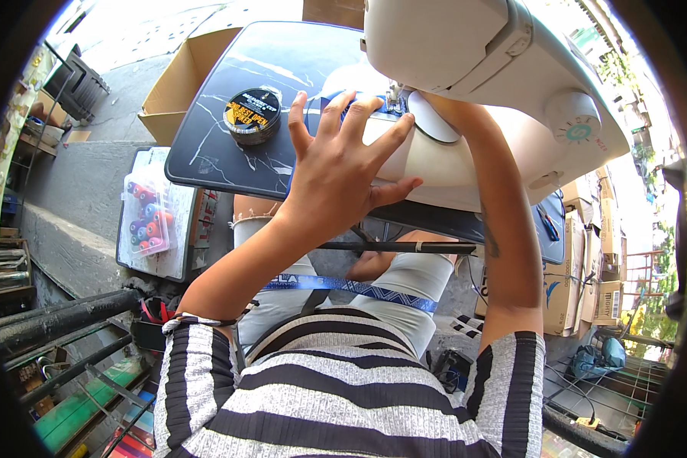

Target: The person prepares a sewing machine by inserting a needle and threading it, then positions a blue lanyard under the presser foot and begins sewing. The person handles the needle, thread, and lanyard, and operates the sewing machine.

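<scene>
A white sewing machine (443, 46) stands on a dark marble-patterned table. My left hand (336, 145) reaches over its bed, fingers spread, the fingertips near a blue patterned strap (353, 107) by the presser foot (394, 98). A length of blue and white patterned strap (359, 288) also hangs across my lap; whether both are one piece I cannot see. My right hand (444, 113) goes in under the machine's arm, right of the needle. Its fingers are hidden behind the machine head.
A round black tub (252, 116) with a printed lid sits on the table (198, 156), left of my left hand. Lower left, a see-through box (146, 217) holds several thread spools. Cardboard boxes (565, 286) are stacked at right; an open carton (177, 88) stands behind the table.
</scene>
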`<state>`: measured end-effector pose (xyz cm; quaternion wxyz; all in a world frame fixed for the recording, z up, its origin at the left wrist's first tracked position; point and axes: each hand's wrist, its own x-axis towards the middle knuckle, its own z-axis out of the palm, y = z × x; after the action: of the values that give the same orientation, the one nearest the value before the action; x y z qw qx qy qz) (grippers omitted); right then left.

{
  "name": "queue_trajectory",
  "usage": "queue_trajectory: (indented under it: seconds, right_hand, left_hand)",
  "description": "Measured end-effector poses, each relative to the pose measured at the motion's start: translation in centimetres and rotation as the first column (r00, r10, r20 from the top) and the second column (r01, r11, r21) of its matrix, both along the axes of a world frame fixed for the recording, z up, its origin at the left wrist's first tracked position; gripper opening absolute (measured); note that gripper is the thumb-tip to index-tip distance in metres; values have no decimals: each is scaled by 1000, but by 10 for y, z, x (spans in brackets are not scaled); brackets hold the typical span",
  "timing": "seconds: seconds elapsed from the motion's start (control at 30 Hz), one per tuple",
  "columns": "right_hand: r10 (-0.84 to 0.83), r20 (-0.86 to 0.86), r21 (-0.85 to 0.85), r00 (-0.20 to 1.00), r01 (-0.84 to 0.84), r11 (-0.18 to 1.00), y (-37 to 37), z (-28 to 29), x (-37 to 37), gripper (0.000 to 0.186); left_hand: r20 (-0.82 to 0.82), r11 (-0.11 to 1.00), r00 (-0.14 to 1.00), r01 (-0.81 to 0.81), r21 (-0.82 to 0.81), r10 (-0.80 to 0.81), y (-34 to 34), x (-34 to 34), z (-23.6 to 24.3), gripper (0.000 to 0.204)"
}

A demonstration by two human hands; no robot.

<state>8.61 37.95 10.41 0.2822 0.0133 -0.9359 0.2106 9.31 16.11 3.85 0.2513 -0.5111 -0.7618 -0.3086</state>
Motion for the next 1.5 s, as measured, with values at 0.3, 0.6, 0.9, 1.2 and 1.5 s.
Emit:
queue_trajectory:
  seconds: [0.3,0.6,0.9,1.2,1.5]
  right_hand:
    - [-64,-165,33,984,70,997,13,-11,24,18]
    - [-374,135,-21,917,380,925,-21,0,110,24]
    - [-174,-13,-56,985,173,983,-31,-11,127,28]
    - [-168,28,-120,985,170,978,-35,-13,130,35]
    - [-200,-14,-77,980,198,977,-33,-21,130,31]
  left_hand:
    - [98,996,992,87,-34,-83,-28,-18,10,100]
    - [246,988,967,-28,-151,64,-71,-55,54,65]
    - [-309,977,946,-149,-156,95,-77,-176,106,19]
    - [-331,538,825,-554,-636,458,-108,-267,27,96]
    - [86,961,996,56,-270,-33,-35,-149,42,44]
